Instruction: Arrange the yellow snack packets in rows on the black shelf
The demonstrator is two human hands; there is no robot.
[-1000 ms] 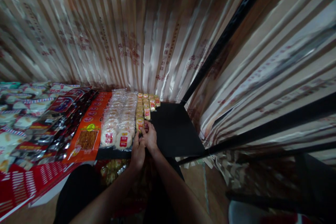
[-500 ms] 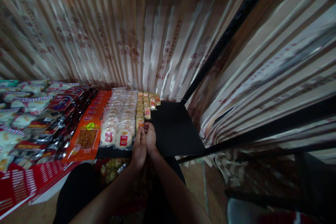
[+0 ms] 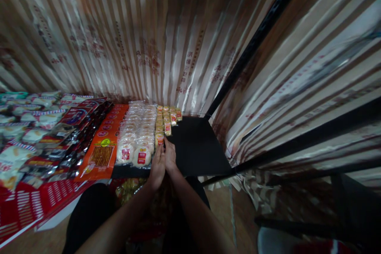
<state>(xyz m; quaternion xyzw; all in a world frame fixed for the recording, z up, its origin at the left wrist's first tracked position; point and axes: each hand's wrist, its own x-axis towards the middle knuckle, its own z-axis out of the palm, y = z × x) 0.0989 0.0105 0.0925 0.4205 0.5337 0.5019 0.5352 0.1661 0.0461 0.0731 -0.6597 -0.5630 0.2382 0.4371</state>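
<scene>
Small yellow snack packets (image 3: 168,128) with orange-red labels stand in close columns on a black shelf (image 3: 196,147). At the near end of the leftmost column is a yellow snack packet (image 3: 159,139), with both hands closed together at its near edge. My left hand (image 3: 157,170) has its fingers pressed together at the packet's lower left. Against it, my right hand (image 3: 170,156) curls at the lower right of the same packet. The fingertips are partly hidden. Clear-wrapped round white crackers (image 3: 142,155) lie in two overlapping rows just left of my hands.
Orange snack bags (image 3: 102,154), dark red bags (image 3: 80,117) and white bags (image 3: 41,117) fill the left side. A red basket (image 3: 35,200) sits at lower left. Pleated printed sheeting (image 3: 133,39) hangs behind. A dark metal post (image 3: 253,47) slants up on the right.
The camera view has shifted slightly, moving the goods a little to the right. Both hands remain at the same yellow packet, with the fingers only slightly shifted.
</scene>
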